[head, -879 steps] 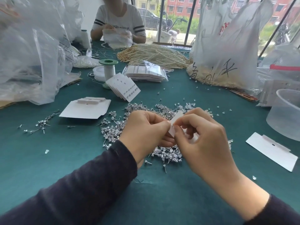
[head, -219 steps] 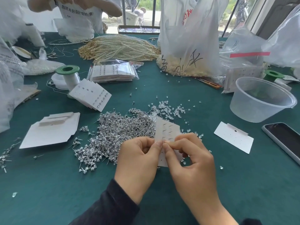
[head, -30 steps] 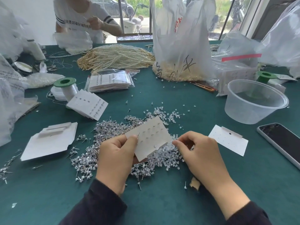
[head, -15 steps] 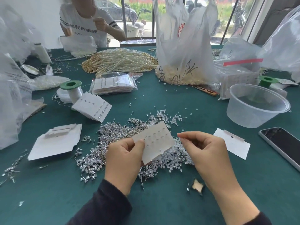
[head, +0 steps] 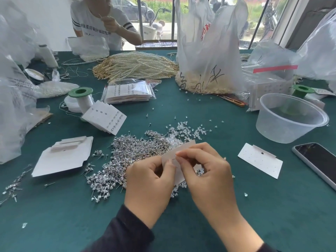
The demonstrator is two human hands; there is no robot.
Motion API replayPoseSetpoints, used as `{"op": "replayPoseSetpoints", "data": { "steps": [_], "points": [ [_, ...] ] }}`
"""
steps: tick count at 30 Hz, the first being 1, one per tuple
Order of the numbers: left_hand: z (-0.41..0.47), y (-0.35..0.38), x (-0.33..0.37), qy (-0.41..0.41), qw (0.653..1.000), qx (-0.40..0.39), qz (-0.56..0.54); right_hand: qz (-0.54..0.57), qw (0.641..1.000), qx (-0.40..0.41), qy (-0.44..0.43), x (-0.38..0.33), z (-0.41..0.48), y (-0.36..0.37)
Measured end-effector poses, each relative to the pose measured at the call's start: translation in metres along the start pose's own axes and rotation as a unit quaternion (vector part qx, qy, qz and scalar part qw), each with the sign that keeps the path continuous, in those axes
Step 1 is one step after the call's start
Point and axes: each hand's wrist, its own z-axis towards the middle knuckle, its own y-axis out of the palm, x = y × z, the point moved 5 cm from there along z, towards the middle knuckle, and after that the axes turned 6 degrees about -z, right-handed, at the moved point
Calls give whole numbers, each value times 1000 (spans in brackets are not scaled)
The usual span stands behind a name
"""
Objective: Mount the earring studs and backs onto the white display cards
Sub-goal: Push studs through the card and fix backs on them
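From my feed, the left hand (head: pixel 151 180) pinches the left edge of a white display card (head: pixel 187 144) between thumb and forefinger. The card is held tilted above the near side of the stud pile (head: pixel 134 157). The right hand (head: pixel 205 171) has its thumb and forefinger pressed together on the card's face, and the other fingers are curled. Whether a stud or back sits between those fingertips I cannot tell, as it is too small. Both hands cover most of the card, so I cannot read its holes. The clear backs (head: pixel 183 130) lie scattered just beyond, on the green table (head: pixel 72 215). To the right lies a spare card (head: pixel 260 160), and further right a phone (head: pixel 320 160) is cut off by the frame edge.
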Motion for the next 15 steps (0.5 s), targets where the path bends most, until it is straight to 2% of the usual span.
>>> {"op": "replayPoseSetpoints", "data": {
  "steps": [15],
  "points": [
    [-1, -2, 2, 40, 998, 12, 43, 18, 999, -27, -10, 2, -1, 3]
  ]
}}
